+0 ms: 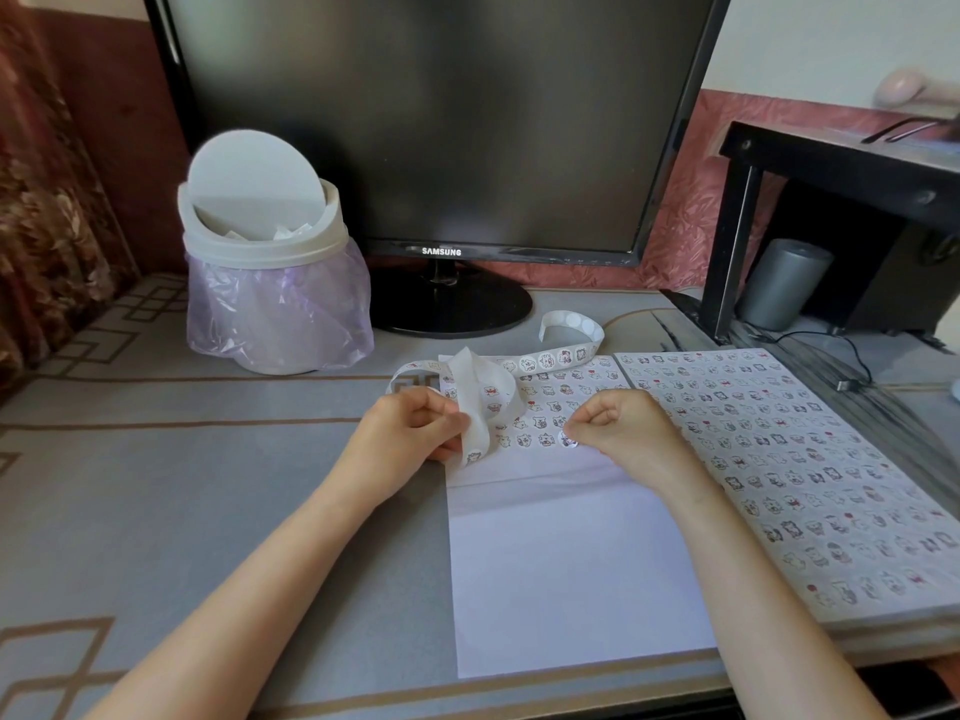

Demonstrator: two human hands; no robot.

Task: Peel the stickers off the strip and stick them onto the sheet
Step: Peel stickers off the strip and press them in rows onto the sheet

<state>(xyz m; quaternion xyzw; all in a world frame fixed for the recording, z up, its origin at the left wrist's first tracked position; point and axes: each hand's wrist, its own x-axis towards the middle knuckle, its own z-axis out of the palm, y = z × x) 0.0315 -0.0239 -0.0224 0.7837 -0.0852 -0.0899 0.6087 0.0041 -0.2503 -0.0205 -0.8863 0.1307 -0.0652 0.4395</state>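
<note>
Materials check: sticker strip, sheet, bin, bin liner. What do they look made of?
The sticker strip: paper with a slick backing, probably; it curls in springy loops. The sheet: matte white paper, creased across. The bin: off-white matte plastic, going by the moulded swing lid. The liner: thin translucent purple film, crinkled.

view: head | worn on head | faces forward and down, close over desk | monitor ahead
</note>
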